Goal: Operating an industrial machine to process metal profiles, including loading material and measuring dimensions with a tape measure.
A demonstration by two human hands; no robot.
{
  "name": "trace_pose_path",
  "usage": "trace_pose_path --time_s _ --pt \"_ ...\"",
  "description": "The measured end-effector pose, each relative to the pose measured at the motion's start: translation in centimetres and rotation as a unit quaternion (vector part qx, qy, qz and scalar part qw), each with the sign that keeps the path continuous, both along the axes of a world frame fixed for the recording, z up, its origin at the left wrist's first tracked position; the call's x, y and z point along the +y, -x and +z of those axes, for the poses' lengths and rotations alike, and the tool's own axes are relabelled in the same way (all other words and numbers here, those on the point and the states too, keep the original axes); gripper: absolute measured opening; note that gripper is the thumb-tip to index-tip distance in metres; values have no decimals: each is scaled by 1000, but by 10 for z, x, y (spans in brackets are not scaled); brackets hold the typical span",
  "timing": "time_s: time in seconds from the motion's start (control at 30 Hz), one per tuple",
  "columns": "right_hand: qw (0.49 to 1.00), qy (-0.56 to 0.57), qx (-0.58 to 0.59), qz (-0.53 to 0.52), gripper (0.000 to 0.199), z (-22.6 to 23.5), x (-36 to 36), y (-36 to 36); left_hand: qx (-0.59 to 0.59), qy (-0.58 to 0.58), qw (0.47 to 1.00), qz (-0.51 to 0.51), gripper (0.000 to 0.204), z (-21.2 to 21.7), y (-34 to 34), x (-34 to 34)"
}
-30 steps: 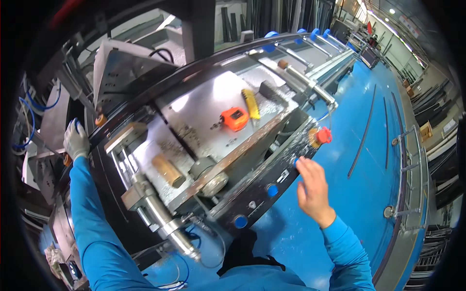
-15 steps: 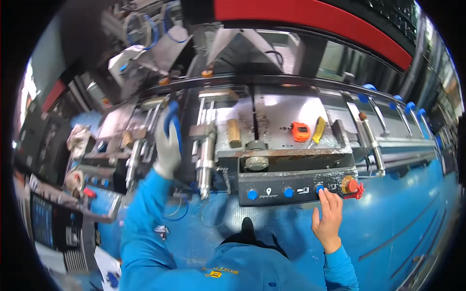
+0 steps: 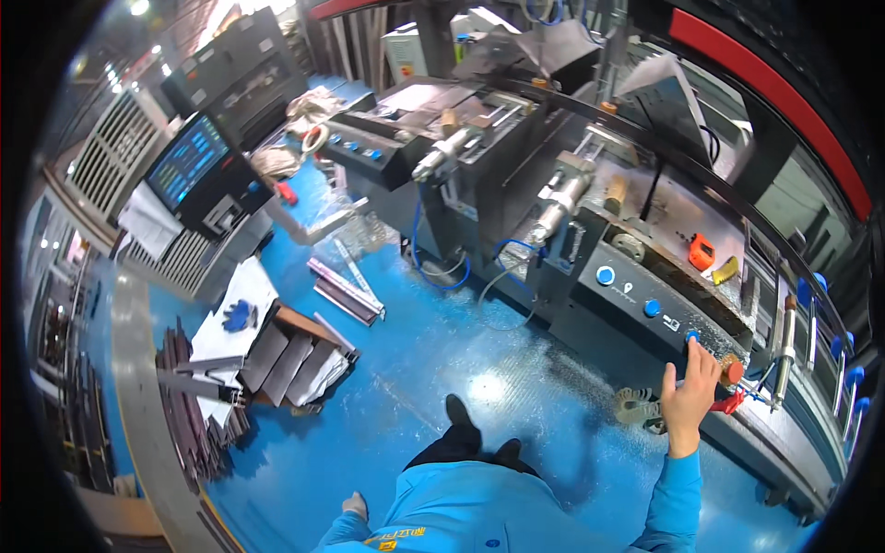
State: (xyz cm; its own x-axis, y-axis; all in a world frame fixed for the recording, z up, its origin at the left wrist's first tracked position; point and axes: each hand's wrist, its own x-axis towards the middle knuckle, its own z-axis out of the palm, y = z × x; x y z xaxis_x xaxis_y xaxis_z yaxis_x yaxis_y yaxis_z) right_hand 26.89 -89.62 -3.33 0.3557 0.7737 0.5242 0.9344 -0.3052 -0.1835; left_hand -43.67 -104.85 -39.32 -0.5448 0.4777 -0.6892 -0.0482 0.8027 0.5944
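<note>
My bare right hand (image 3: 690, 405) reaches to the machine's black control panel (image 3: 627, 290), fingers stretched out. Its fingertips are at a blue push button (image 3: 692, 336), partly covering it. Just right of them is a red-orange stop button (image 3: 731, 370), with a red valve handle (image 3: 729, 404) below. Two more blue buttons sit farther left on the panel. My left hand (image 3: 355, 505) hangs low beside my body, small in view and apart from the machine; its fingers cannot be made out. On the machine bed lie an orange tape measure (image 3: 701, 251) and a yellow-handled tool (image 3: 725, 270).
Metal clamp cylinders (image 3: 558, 207) and a wooden block (image 3: 616, 194) are on the machine. At left stands a console with a lit screen (image 3: 189, 164). Dark profiles (image 3: 281, 364), paper and a blue glove (image 3: 240, 315) are piled below it. More profiles (image 3: 346, 290) lie on the blue floor.
My view has swung left, bringing the console and piled profiles into sight. My left hand has dropped from over the clamps to my side. My right hand stays at the same button.
</note>
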Motion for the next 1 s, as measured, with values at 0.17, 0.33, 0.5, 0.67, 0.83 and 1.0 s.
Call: trace_pose_path --time_s 0.17,0.33,0.5,0.67,0.83,1.0 --pt "999 5 -34 -6 58 -10 -8 -8 -45 23 996 72 35 5 3 -49" --pt "997 23 -62 -40 51 -18 -3 -8 -112 -10 991 77 38 -2 5 -18" --pt "994 33 -92 -57 48 -26 0 -15 -141 -70 987 -44 37 3 23 39" --pt "991 84 -74 -80 50 -23 1 -30 -93 -74 990 -74 32 -27 63 35" --pt "980 137 -68 -128 69 -44 10 -25 -46 -30 998 -15 35 -60 112 -26" --pt "971 142 -111 -155 91 -62 9 3 -96 6 992 78 40 -76 131 -107"
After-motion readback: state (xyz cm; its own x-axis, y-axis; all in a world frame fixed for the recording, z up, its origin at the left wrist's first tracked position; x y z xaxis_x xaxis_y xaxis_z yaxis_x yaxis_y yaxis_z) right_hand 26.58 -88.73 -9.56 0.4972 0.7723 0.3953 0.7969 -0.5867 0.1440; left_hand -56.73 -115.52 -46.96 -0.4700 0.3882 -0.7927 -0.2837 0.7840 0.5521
